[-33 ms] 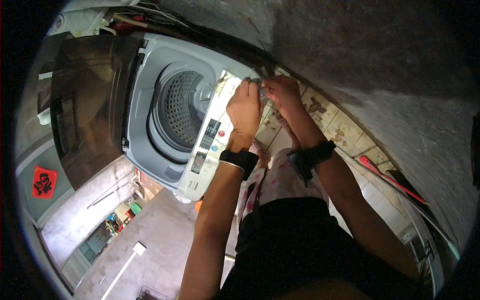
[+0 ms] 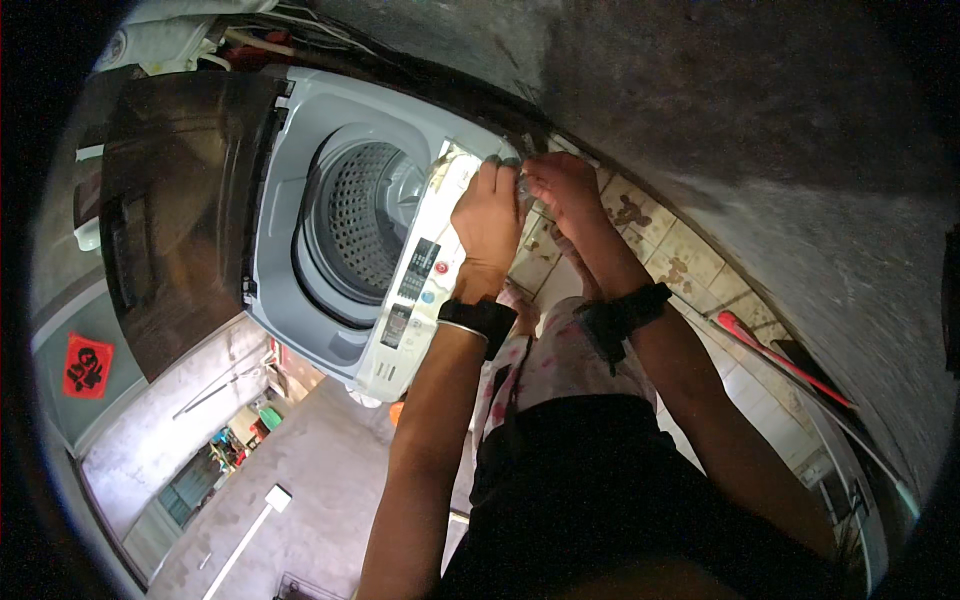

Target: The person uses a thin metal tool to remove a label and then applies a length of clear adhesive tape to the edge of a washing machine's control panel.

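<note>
Over stained floor tiles [image 2: 703,258], the right hand [image 2: 566,196] pinches a translucent piece [image 2: 523,187]; the left hand [image 2: 488,224] curls beside it, grip unclear. A slack pinch could drop it.

Worn on my head, left of a pair, this fisheye looks steeply down from near above my left hand [image 2: 488,222], right hand [image 2: 566,192] and the washer [image 2: 278,205].

Small translucent piece [image 2: 523,187], mostly hidden, near corner of grey-white washing machine [image 2: 436,220]; lid [image 2: 190,220] open, drum [image 2: 360,215] visible.
</note>
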A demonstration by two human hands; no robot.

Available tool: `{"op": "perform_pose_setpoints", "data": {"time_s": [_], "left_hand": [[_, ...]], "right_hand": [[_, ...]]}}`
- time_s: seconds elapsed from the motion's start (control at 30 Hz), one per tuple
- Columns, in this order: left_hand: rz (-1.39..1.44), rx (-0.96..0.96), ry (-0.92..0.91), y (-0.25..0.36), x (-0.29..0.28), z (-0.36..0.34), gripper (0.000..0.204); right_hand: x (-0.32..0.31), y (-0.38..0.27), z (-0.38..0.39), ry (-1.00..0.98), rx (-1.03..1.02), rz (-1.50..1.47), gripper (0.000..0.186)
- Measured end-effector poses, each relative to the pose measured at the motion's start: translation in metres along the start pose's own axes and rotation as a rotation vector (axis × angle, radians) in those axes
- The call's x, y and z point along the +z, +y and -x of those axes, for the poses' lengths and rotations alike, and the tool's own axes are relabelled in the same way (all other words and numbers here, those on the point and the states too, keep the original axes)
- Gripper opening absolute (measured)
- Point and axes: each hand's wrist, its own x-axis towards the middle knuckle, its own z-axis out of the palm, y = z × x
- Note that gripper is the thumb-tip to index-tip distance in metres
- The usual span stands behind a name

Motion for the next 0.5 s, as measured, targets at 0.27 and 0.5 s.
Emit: {"op": "perform_pose_setpoints", "data": {"time_s": [0.27,0.5], "left_hand": [[0.070,0.044,-0.025,-0.007,-0.004,0.002,0.026],[0.067,0.019,-0.042,-0.009,0.000,0.004,0.021]], "right_hand": [[-0.018,0.023,0.011,0.074,-0.120,0.101,0.014],[-0.015,0.048,-0.006,-0.021,-0.610,0.221,0.010]]}}
